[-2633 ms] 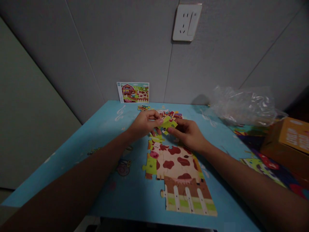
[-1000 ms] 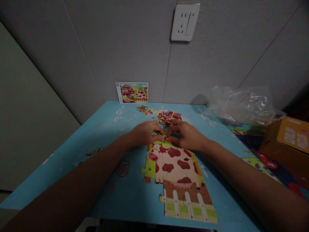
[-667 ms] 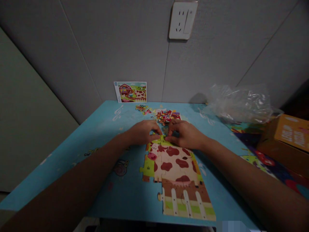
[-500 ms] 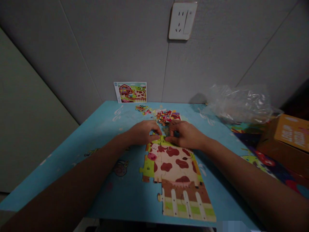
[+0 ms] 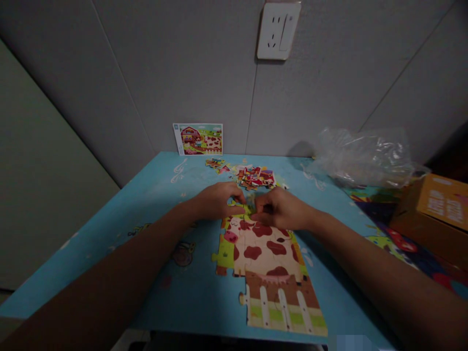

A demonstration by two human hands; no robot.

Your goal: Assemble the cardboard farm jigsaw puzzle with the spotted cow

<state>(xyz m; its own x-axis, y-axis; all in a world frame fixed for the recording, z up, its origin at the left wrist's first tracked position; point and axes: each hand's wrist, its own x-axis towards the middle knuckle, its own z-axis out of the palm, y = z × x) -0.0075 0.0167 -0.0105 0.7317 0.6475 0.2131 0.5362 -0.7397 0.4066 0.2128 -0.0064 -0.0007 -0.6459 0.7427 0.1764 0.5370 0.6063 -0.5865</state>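
A partly joined jigsaw puzzle (image 5: pixel 263 248) lies on the blue table, showing a spotted cow above a white fence. At its far edge my left hand (image 5: pixel 221 201) pinches a green puzzle piece (image 5: pixel 237 210) between thumb and forefinger. Just right of it, my right hand (image 5: pixel 281 209) has its fingers curled in, thumb and fingertips on another green puzzle piece (image 5: pixel 249 213). The two pieces sit side by side above the cow's head and back. My right fingers hide part of the puzzle's top right edge.
Beyond my hands is a heap of loose puzzle pieces (image 5: pixel 256 176), with a few more pieces (image 5: pixel 214 163) to its left. A picture card (image 5: pixel 199 140) leans on the wall. At right are a clear plastic bag (image 5: pixel 365 158) and an orange box (image 5: pixel 435 209).
My right hand has shifted slightly nearer to me, its fingers curling in more and pressing lower at the puzzle's top edge. The left hand has stayed nearly in place.
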